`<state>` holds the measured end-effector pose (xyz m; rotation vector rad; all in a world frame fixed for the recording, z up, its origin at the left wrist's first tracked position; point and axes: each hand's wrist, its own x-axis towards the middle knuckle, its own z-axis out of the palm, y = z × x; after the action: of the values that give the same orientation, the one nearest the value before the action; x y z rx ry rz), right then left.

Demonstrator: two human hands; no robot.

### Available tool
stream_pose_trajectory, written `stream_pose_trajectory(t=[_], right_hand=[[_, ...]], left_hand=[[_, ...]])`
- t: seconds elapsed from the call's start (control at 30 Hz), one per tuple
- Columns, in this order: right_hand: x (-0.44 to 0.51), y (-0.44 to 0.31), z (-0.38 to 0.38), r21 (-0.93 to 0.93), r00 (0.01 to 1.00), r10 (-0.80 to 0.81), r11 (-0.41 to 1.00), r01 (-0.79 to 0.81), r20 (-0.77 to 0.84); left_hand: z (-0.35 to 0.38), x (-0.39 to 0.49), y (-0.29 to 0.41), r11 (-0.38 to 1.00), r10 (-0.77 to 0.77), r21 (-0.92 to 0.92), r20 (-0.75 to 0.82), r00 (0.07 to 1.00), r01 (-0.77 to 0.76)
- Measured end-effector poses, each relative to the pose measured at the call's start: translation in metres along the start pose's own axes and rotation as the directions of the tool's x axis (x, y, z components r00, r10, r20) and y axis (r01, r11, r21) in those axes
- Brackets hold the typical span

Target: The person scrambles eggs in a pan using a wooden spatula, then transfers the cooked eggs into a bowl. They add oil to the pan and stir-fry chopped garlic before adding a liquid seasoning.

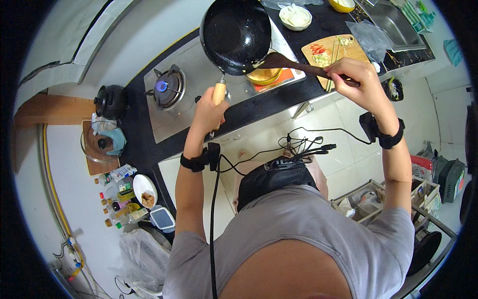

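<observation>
My left hand (210,111) grips the wooden handle of a black wok (237,33), which is lifted off the stove and tilted over a yellow bowl (264,76). In my right hand (356,80) is a dark wooden spatula (295,66), its blade at the wok's lower rim beside some pale food bits. The bowl holds yellowish food and is partly hidden by the wok and spatula. A blue flame burns on the gas burner (166,88) left of the wok. Little shows inside the wok except a wet, shiny surface.
A cutting board (334,56) carries chopped red and pale green pieces and chopsticks. Behind are a white bowl (295,17) and a sink (392,24). Left stand a black pot (110,101), a glass lid (102,144), several bottles (125,213) and a white dish (145,190). Cables (298,145) hang before me.
</observation>
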<state>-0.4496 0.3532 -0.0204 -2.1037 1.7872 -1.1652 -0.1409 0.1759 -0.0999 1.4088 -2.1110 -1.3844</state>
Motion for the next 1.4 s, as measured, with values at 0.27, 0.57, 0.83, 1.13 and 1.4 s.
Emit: stream_pose_trajectory(t=[0.27,0.57,0.83,1.13,1.4], right_hand=[[-0.004,-0.023,-0.004,-0.046,0.993,-0.093,0.994,0.096,0.077],[-0.010,-0.018,0.019,-0.182,0.966,-0.142,0.966,0.183,0.215],[-0.008,-0.030,0.047,-0.186,0.995,-0.095,0.978,0.092,-0.010],[-0.034,-0.049,0.030,-0.202,0.996,-0.075,0.977,0.064,-0.049],[-0.032,-0.052,0.042,-0.242,0.979,-0.191,0.949,0.203,0.072]], left_hand=[[0.006,0.002,0.009,0.999,0.002,0.055,-0.059,0.998,0.001],[0.003,-0.008,0.020,0.996,-0.017,0.085,-0.102,0.995,0.026],[0.020,-0.019,0.000,0.981,0.127,0.165,-0.139,0.982,-0.103],[0.028,-0.012,-0.008,0.993,0.057,0.109,-0.189,0.980,-0.037],[0.026,-0.025,0.009,0.988,0.042,0.151,-0.166,0.985,-0.017]])
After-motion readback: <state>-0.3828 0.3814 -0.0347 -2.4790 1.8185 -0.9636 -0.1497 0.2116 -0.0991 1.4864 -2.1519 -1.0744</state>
